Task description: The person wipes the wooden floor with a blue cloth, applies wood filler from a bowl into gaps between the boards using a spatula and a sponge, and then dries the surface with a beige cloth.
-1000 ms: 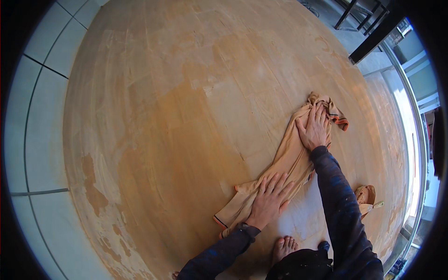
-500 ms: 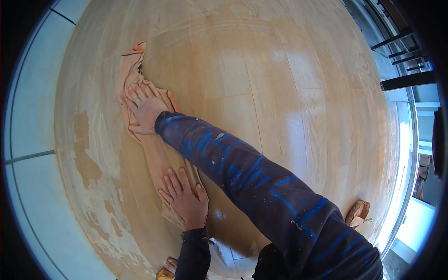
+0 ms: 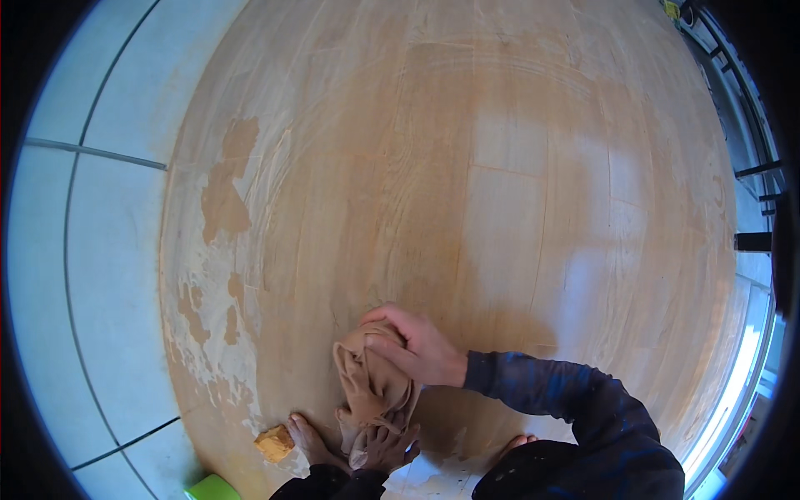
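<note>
Wood-patterned floor [image 3: 400, 208], viewed from above: brown planks run away from the person, filmed with pale, streaky residue that thickens into whitish patches with bare brown islands along the left side. Large white tiles [image 3: 112, 267] with dark joints border it on the left. Two dark sleeves [image 3: 533, 383], the right one marked with blue, enter from below. The tan cloth [image 3: 375, 375] lies left of centre in the lower part of the view, near the person's feet; it is gathered into a crumpled bundle with deep folds and a loop-like opening on its left, its lower end narrowing. Whether its underside touches the floor cannot be told. The right hand [image 3: 417, 346] grasps the upper part of the bundle, fingers curled over the far side and thumb on the near side. The left hand [image 3: 385, 450] is at the lower end; whether it grips cannot be told. A bare foot [image 3: 308, 437] stands just left. A bright green object [image 3: 212, 489], possibly a container, is cut off by the dark rim, its contents indeterminable. Beside the foot sits a small yellow-orange block [image 3: 275, 444].
</note>
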Action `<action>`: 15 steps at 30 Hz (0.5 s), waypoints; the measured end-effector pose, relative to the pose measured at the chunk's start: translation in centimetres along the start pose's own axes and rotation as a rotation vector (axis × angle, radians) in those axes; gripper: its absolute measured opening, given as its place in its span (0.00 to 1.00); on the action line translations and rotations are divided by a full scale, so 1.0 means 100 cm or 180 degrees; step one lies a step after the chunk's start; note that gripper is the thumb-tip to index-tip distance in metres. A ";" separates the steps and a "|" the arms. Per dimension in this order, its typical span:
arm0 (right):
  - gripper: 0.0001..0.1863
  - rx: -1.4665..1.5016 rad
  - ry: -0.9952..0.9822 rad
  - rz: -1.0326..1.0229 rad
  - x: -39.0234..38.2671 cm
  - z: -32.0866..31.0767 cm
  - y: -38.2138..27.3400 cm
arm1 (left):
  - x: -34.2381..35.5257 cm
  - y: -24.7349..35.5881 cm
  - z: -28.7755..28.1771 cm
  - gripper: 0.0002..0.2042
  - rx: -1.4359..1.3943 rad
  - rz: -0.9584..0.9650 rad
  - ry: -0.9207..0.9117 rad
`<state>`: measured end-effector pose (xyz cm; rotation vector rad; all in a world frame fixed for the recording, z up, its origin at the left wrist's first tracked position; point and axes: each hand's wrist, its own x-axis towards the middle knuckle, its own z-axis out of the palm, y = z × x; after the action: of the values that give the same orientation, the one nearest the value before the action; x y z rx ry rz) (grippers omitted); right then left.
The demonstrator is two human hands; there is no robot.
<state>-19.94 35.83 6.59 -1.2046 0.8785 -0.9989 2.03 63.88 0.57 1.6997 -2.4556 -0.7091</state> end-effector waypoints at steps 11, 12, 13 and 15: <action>0.47 -0.4644 0.1370 0.1037 -0.003 -0.035 0.096 | 0.116 -0.014 -0.005 0.29 0.0249 0.0521 -0.0327; 0.46 -0.4734 0.1476 0.0881 0.024 -0.049 0.104 | 0.138 -0.017 -0.007 0.29 0.0113 0.0413 -0.0152; 0.45 -0.4871 0.1576 0.0706 0.057 -0.068 0.108 | 0.169 -0.021 -0.013 0.29 0.0157 0.0323 -0.0039; 0.44 -0.4979 0.1555 0.0319 0.117 -0.100 0.115 | 0.231 -0.031 -0.027 0.30 0.0109 0.0245 0.0209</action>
<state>-23.81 22.40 -6.59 -2.1445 2.2789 -0.3662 -3.31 41.26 -2.90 1.6030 -2.4867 -0.5967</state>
